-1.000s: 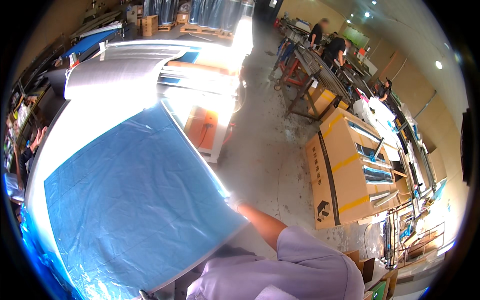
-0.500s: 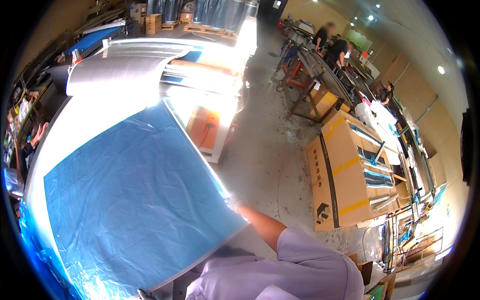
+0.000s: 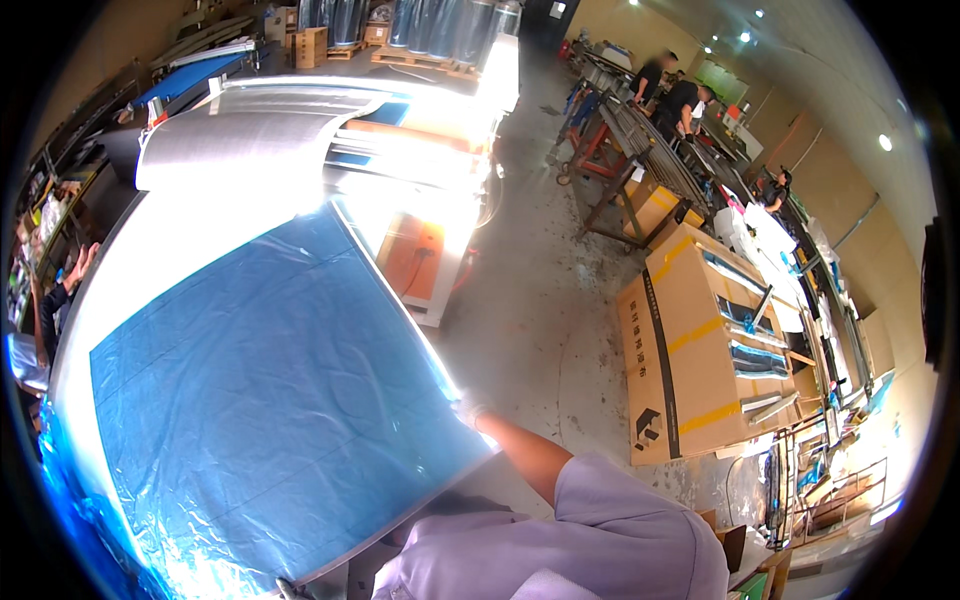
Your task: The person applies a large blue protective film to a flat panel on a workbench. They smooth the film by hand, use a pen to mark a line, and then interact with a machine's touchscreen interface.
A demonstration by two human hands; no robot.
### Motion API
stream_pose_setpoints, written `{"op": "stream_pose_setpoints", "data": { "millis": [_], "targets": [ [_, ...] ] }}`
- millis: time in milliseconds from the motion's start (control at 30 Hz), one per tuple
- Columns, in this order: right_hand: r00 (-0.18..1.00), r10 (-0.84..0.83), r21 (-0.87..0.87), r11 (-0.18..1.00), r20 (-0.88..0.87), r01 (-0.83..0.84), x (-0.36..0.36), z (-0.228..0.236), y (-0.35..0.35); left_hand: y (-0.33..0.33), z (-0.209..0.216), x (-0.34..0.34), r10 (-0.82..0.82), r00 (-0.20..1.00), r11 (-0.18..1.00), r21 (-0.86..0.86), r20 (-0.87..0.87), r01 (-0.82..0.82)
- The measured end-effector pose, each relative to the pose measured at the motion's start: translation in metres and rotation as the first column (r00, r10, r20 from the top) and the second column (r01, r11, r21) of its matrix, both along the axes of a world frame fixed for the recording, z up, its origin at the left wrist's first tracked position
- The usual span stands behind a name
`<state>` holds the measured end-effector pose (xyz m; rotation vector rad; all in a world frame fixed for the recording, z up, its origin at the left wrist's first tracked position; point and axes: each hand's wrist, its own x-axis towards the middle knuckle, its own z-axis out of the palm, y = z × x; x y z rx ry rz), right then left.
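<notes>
A large sheet of blue plastic film (image 3: 270, 400), creased and glossy, lies across a brightly lit white table (image 3: 170, 235). My right hand (image 3: 470, 411), in a pale glove, touches the sheet's right edge close to its near corner. Glare washes out its fingers, so their grip is unclear. At the sheet's near edge, low in the picture, a small dark grey shape shows; it may be the tip of my left hand (image 3: 287, 588), and the rest is cut off. Beyond the blue sheet, a curved grey mesh sheet (image 3: 250, 140) lies over the table's far end.
Right of the table, past a grey floor (image 3: 530, 330), stands a big cardboard box (image 3: 665, 350) with film-wrapped strips on top. Behind it runs a long rack of metal bars (image 3: 655, 150), where people work. Another person's hand (image 3: 82, 262) shows at the far left. Wrapped rolls (image 3: 430, 30) stand at the back.
The view has shifted very slightly. My right hand stays at the film's edge, and the sheet lies almost as before.
</notes>
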<state>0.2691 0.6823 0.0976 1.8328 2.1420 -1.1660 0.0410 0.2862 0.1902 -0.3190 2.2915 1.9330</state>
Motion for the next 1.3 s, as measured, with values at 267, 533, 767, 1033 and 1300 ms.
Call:
{"op": "stream_pose_setpoints", "data": {
  "millis": [267, 533, 767, 1033, 1300],
  "targets": [
    [0.998, 0.055, 0.08, 0.995, 0.029, -0.057, 0.008, 0.006, 0.003, 0.007, -0.006, -0.002, -0.041, 0.999, 0.999, 0.017, 0.017, 0.04],
    [0.993, 0.114, -0.025, 0.993, 0.03, -0.114, 0.015, 0.017, 0.013, 0.007, -0.01, -0.001, -0.093, 0.996, 0.995, 0.041, 0.017, 0.092],
    [0.992, 0.051, -0.071, 0.996, -0.115, -0.06, 0.015, -0.002, 0.019, 0.004, -0.01, 0.002, -0.127, 0.992, 0.989, 0.08, 0.012, 0.126],
    [0.959, -0.051, -0.153, 0.988, -0.28, 0.008, 0.035, -0.077, 0.04, -0.013, -0.029, 0.003, -0.153, 0.985, 0.983, 0.115, 0.084, 0.143],
    [0.954, 0.254, 0.54, 0.786, 0.162, -0.301, -0.034, 0.043, -0.002, -0.078, -0.096, 0.002, -0.1, 0.965, 0.981, 0.184, 0.241, 0.056]
  ]
}}
